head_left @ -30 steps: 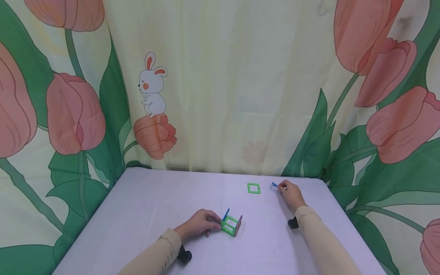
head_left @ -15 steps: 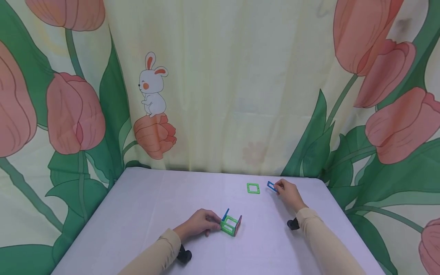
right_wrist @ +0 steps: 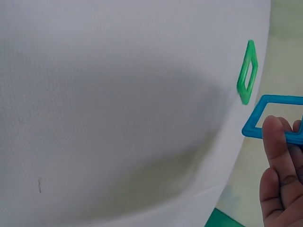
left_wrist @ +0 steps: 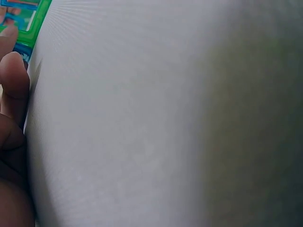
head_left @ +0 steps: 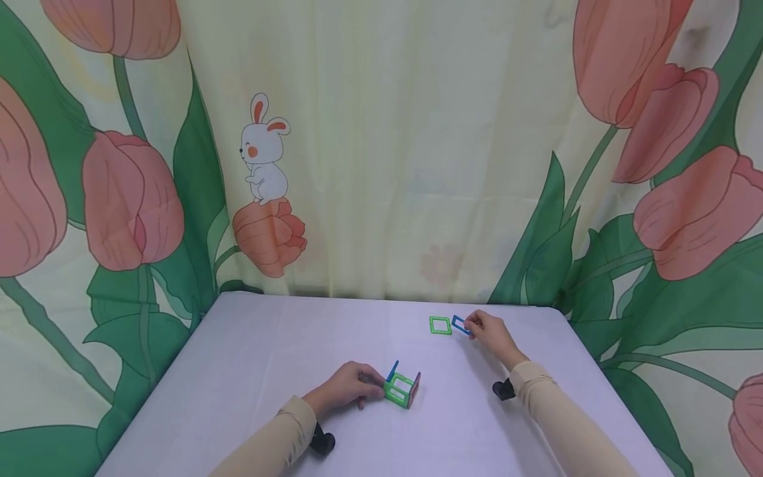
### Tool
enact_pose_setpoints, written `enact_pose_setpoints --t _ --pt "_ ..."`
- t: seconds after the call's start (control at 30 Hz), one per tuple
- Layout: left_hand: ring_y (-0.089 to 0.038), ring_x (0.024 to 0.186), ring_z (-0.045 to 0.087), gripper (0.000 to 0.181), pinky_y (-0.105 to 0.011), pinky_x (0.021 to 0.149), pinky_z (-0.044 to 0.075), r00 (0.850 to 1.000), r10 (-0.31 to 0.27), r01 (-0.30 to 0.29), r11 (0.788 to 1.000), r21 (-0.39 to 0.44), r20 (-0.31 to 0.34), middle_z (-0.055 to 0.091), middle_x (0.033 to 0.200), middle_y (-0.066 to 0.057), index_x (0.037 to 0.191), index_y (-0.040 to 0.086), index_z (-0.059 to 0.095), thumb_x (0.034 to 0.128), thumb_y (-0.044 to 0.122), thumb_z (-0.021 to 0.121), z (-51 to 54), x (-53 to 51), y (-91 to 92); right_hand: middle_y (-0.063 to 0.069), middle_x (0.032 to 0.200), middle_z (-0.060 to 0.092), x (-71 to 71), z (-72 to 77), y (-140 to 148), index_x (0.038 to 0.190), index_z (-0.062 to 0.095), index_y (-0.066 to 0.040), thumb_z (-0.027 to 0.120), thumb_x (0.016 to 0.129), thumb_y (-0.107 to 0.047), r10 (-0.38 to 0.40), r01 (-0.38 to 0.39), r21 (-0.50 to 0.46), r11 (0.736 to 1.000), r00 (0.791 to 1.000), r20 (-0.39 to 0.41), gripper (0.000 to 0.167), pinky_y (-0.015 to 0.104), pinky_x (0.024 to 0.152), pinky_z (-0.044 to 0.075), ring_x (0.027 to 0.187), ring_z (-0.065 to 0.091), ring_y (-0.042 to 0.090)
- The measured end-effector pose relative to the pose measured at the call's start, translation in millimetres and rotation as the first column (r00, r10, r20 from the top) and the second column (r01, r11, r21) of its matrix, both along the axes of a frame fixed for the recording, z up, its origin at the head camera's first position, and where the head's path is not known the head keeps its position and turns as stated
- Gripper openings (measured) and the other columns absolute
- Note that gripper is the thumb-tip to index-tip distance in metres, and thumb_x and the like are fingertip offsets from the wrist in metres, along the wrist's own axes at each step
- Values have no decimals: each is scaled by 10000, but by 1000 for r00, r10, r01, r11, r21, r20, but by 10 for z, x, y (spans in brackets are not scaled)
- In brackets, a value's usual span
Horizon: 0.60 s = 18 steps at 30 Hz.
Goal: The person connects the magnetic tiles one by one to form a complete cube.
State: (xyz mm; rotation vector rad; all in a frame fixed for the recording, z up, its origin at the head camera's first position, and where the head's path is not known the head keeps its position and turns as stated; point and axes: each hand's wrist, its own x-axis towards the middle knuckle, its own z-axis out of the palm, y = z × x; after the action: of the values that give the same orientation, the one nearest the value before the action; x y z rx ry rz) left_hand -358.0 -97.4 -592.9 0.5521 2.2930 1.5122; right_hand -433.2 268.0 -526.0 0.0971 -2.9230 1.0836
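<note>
Near the table's middle stands a small structure of joined square frames: a green part (head_left: 397,396), a blue frame (head_left: 393,371) upright at its back left and a dark reddish frame (head_left: 414,389) on its right. My left hand (head_left: 347,387) grips its left side between thumb and fingers; the left wrist view shows only a green corner (left_wrist: 34,30) beside the fingertips. Farther back, my right hand (head_left: 493,336) pinches a blue square frame (head_left: 457,322), tilted. Just left of it a green square frame (head_left: 440,333) lies flat on the table, also visible in the right wrist view (right_wrist: 241,85).
A white cloth covers the table (head_left: 238,371). Behind its back edge hangs a curtain (head_left: 369,165) printed with tulips and a rabbit. A dark wrist device (head_left: 322,442) sits under the left wrist, another (head_left: 503,389) under the right.
My right hand has moved left with the blue frame, now close beside the flat green one, and the frame's opening has turned into view. The left hand and the structure stay in place.
</note>
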Motion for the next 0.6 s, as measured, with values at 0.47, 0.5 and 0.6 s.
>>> enact_pose_setpoints --t 0.47,0.5,0.6 --pt "-95 498 557 226 -237 523 475 1000 9 -9 1000 -4 0 763 986 0 1072 92 784 860 157 826 8 -4 12 123 999 718 47 44 -95 1128 646 -3 607 1045 -144 51 -52 -17 999 998 -23 168 313 733 518 816 667 176" --pt "-95 499 557 226 -238 523 476 1000 9 -9 1000 -5 1 763 986 1 1073 91 783 861 156 826 9 -4 11 119 994 718 57 43 -103 1125 646 -5 607 1044 -141 53 -53 -22 998 998 -20 163 308 730 513 810 663 169" --pt "-95 502 557 227 -239 525 474 1000 6 -6 1000 -11 8 762 982 6 1077 95 781 862 157 825 13 0 8 110 968 720 90 36 -135 1117 648 -14 615 1039 -137 52 -53 -33 998 999 -10 149 291 718 496 798 660 164"
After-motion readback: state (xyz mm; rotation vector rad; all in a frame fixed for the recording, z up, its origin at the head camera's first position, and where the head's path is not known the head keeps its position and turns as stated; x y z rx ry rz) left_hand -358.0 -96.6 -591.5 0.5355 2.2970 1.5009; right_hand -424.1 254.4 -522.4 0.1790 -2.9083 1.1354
